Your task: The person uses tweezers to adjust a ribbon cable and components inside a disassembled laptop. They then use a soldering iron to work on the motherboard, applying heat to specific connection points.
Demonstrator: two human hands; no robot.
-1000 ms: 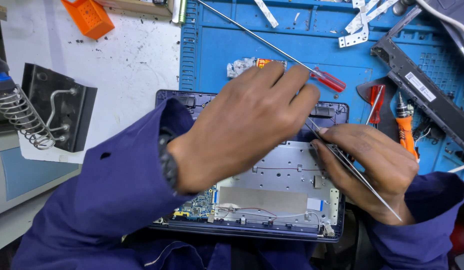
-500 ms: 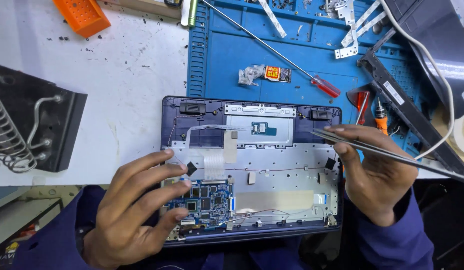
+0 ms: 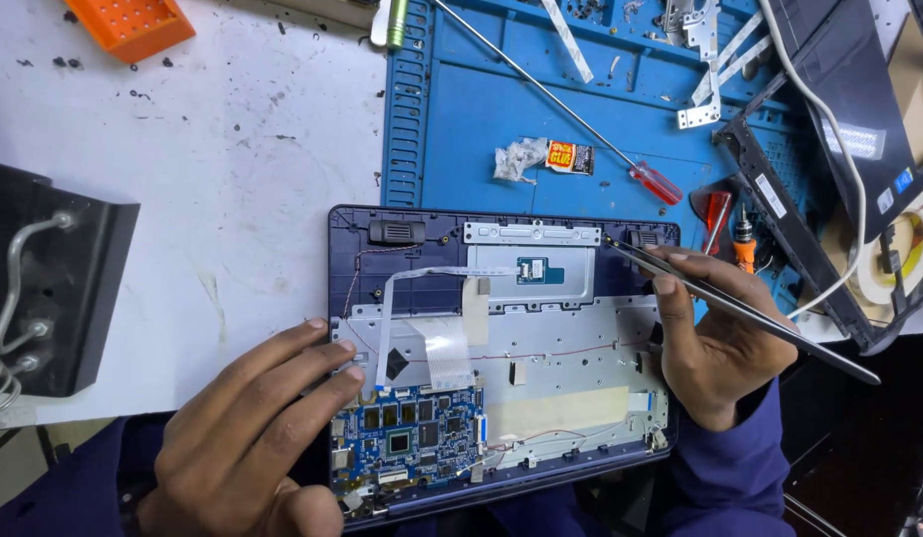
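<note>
**Item: opened laptop base [image 3: 501, 259], dark blue, lying lid-off near the bench edge, half on the white tabletop [image 3: 233, 189] and half on the blue work mat [image 3: 481, 109].**

1. Left hand [image 3: 252, 438]: lying flat with fingers spread, fingertips pressing on the left edge of the metal keyboard plate [image 3: 581, 348], just beside the white ribbon cable [image 3: 397, 328] and just above the blue circuit board [image 3: 417, 438]. It is gripping nothing.
2. Right hand [image 3: 720, 343]: pinching long metal tweezers [image 3: 740, 308] between thumb and fingers; the tips are touching or nearly touching the upper right corner of the base, beside the small speaker [image 3: 645, 239]. Whether the tips are holding anything cannot be told.
3. Surroundings: red-handled screwdriver [image 3: 571, 109] lying diagonally on the mat; crumpled glue tube [image 3: 546, 157]; orange tray [image 3: 133, 25]; black stand with coiled holder [image 3: 44, 288]; second dismantled casing [image 3: 809, 199] at right.

**Risk notes (judgement):**
- Metal tips are working near thin red wiring; a slip is likely nicking it or scratching the plate.
- The ribbon cable is standing loose and folded; a sliding left finger could be creasing or tearing it.
- A palm drifting lower would be pressing on bare board components.
- The base is overhanging toward the person; uneven pressure could be tipping it.
</note>
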